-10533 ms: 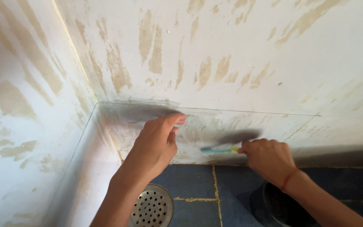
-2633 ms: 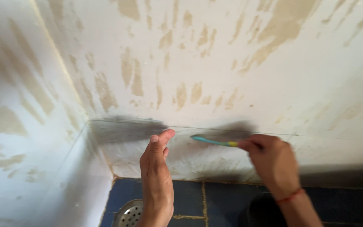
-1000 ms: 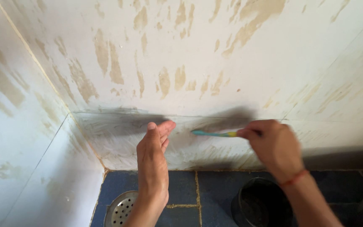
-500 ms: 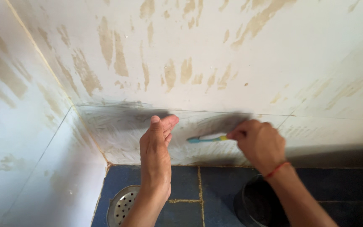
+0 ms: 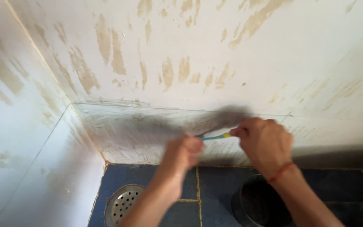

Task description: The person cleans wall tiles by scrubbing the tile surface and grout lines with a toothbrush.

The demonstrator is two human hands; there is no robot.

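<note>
Two hands meet at the wall tile (image 5: 118,134): the left hand (image 5: 183,153) (blurry, grip unclear) has dropped beside the toothbrush (image 5: 215,136), which the right hand (image 5: 263,141) pinches tight, scrubbing low

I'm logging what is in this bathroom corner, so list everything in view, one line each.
Toothbrush: one, turquoise and yellow handle, held against the low back-wall tile; its head is hidden by the left hand.
Wall tiles: several, white with tan streaks, on the back and left walls; the low tile is smeared grey.
Floor tiles: several, dark blue with yellowish grout, at the bottom.
Drain cover: one, round perforated metal, bottom left on the floor.
Bucket: one, black, bottom right, under the right forearm.
Wrist thread: one, red, on the right wrist.
Left hand: blurred, in front of the brush end.
Right hand: closed on the toothbrush handle.
</note>
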